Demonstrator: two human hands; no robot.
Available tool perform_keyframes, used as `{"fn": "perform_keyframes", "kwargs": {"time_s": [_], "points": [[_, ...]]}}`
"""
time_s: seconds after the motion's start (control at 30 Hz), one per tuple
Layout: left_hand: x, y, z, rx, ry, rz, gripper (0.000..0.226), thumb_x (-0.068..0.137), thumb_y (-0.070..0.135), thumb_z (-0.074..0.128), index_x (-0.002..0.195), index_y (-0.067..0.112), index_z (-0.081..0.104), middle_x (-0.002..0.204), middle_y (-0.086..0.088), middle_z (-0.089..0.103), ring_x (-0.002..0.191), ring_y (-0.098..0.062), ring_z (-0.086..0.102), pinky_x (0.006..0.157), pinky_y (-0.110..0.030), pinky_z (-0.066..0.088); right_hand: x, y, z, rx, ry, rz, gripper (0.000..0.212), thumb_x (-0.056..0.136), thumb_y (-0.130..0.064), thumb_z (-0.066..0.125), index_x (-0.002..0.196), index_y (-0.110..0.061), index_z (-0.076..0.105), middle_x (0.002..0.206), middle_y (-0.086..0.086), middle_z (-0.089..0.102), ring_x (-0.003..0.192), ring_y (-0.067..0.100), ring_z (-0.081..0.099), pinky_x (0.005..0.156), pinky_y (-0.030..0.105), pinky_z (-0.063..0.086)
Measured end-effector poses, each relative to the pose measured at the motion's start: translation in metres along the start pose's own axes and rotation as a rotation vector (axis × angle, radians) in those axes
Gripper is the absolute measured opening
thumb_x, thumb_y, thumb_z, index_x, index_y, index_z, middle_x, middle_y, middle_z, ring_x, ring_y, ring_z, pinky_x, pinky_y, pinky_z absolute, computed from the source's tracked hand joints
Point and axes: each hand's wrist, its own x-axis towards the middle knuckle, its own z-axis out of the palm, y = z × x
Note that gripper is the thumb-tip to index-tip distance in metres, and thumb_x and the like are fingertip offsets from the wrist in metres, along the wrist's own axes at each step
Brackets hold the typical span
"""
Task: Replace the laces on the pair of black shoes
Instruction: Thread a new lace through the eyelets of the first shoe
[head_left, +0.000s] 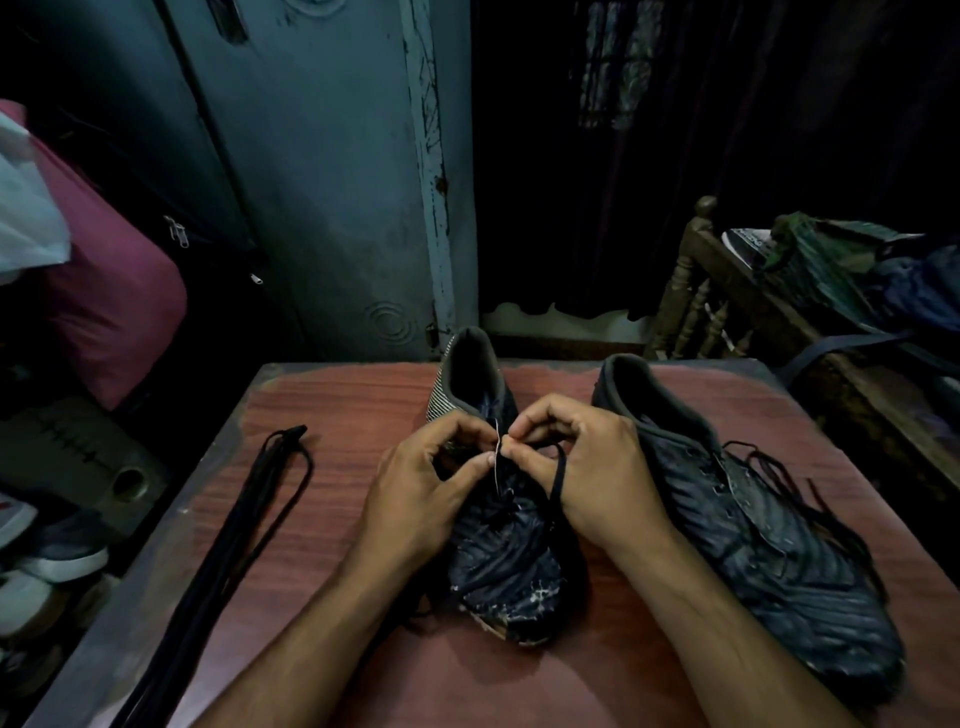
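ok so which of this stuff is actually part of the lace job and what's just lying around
Part of the job:
- shoe being worked on, its lace pinched by the left hand and right hand
- second shoe, loose lace still in it
- spare black laces on the table

Just lying about:
- maroon bag
- sneakers on the floor
- clothes pile on the wooden rail

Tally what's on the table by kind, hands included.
Black shoes: 2, centre shoe and right-side shoe
Bundle of spare black laces: 1
Hands: 2, left hand and right hand, both on the centre shoe's lace
Total: 5
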Motion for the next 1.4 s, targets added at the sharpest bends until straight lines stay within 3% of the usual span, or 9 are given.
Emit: {"fn": "perform_keyframes", "kwargs": {"time_s": [0.17, 0.37, 0.6, 0.9, 1.0, 1.13, 1.23, 1.3, 1.4], "points": [[0.001, 0.001, 0.0, 0.004, -0.017, 0.019, 0.011, 0.086, 0.023, 0.074, 0.093, 0.032, 0.071, 0.091, 0.015, 0.072, 0.086, -0.006, 0.069, 0.08, -0.034, 0.056, 0.0, 0.004, 0.001, -0.024, -0.014, -0.016, 0.019, 0.08, -0.011, 0.085, 0.083, -0.022, 0.07, 0.078, -0.012, 0.072, 0.071, 0.007, 0.071, 0.068, 0.032, 0.059], [0.007, -0.004, -0.007, -0.038, 0.014, -0.005, 0.022, 0.086, 0.016, 0.066, 0.098, 0.03, 0.078, 0.096, 0.015, 0.068, 0.093, -0.005, 0.066, 0.082, -0.02, 0.049, 0.0, 0.006, 0.002, 0.018, -0.016, 0.005, 0.019, 0.08, -0.008, 0.084, 0.085, -0.019, 0.069, 0.077, -0.009, 0.071, 0.073, 0.006, 0.069, 0.068, 0.014, 0.051], [0.01, -0.003, -0.018, -0.026, 0.126, -0.19, 0.013, 0.084, 0.029, 0.059, 0.075, 0.022, 0.065, 0.07, 0.004, 0.065, 0.059, -0.012, 0.058, 0.052, -0.022, 0.044, 0.0, 0.006, 0.002, -0.05, -0.029, -0.053, 0.018, 0.08, -0.008, 0.084, 0.083, -0.02, 0.071, 0.081, -0.013, 0.07, 0.074, 0.003, 0.068, 0.065, 0.012, 0.051], [0.012, 0.007, -0.025, -0.835, 0.176, -0.471, 0.032, 0.097, 0.004, 0.035, 0.07, 0.014, 0.047, 0.09, -0.01, 0.072, 0.087, -0.024, 0.076, 0.062, -0.023, 0.059, -0.001, 0.004, 0.001, -0.12, -0.086, -0.132, 0.021, 0.082, -0.006, 0.081, 0.082, -0.025, 0.071, 0.085, -0.016, 0.065, 0.081, 0.001, 0.066, 0.071, 0.008, 0.043], [0.013, 0.007, -0.026, -0.926, 0.137, -0.46, 0.029, 0.094, 0.005, 0.033, 0.071, 0.017, 0.044, 0.082, -0.007, 0.066, 0.059, -0.016, 0.063, 0.054, -0.021, 0.052, -0.001, 0.005, 0.0, -0.126, -0.104, -0.14, 0.021, 0.082, -0.006, 0.08, 0.084, -0.025, 0.072, 0.087, -0.015, 0.065, 0.083, 0.003, 0.066, 0.072, 0.009, 0.044], [0.013, 0.007, -0.028, -0.665, 0.15, -0.342, 0.036, 0.092, 0.002, 0.039, 0.067, 0.024, 0.054, 0.068, -0.004, 0.039, 0.042, -0.006, 0.023, 0.044, -0.023, 0.026, -0.002, 0.005, 0.001, -0.138, -0.135, -0.158, 0.021, 0.081, -0.005, 0.08, 0.087, -0.024, 0.073, 0.091, -0.013, 0.065, 0.087, 0.004, 0.065, 0.076, 0.009, 0.044], [0.013, 0.0, -0.04, -0.074, 0.038, -0.123, 0.024, 0.095, 0.012, 0.057, 0.082, 0.028, 0.068, 0.067, 0.002, 0.053, 0.045, -0.003, 0.04, 0.045, -0.022, 0.035, -0.002, 0.005, 0.001, -0.145, -0.155, -0.161, 0.02, 0.082, -0.005, 0.078, 0.088, -0.023, 0.074, 0.093, -0.014, 0.064, 0.088, 0.005, 0.066, 0.077, 0.01, 0.047], [0.014, -0.004, -0.05, 0.283, -0.163, -0.013, 0.019, 0.084, 0.045, 0.074, 0.102, 0.044, 0.073, 0.081, 0.016, 0.067, 0.067, 0.004, 0.058, 0.064, -0.021, 0.046, -0.002, 0.005, 0.001, -0.159, -0.156, -0.173, 0.02, 0.081, -0.005, 0.078, 0.089, -0.024, 0.074, 0.093, -0.014, 0.064, 0.088, 0.005, 0.066, 0.078, 0.011, 0.048], [0.015, -0.008, -0.058, 0.411, -0.315, 0.003, 0.028, 0.077, 0.052, 0.081, 0.104, 0.05, 0.075, 0.095, 0.024, 0.069, 0.093, 0.004, 0.064, 0.081, -0.019, 0.044, -0.002, 0.006, 0.002, -0.181, -0.156, -0.18, 0.021, 0.081, -0.006, 0.077, 0.09, -0.025, 0.073, 0.094, -0.015, 0.063, 0.088, 0.005, 0.065, 0.078, 0.016, 0.051]]}}
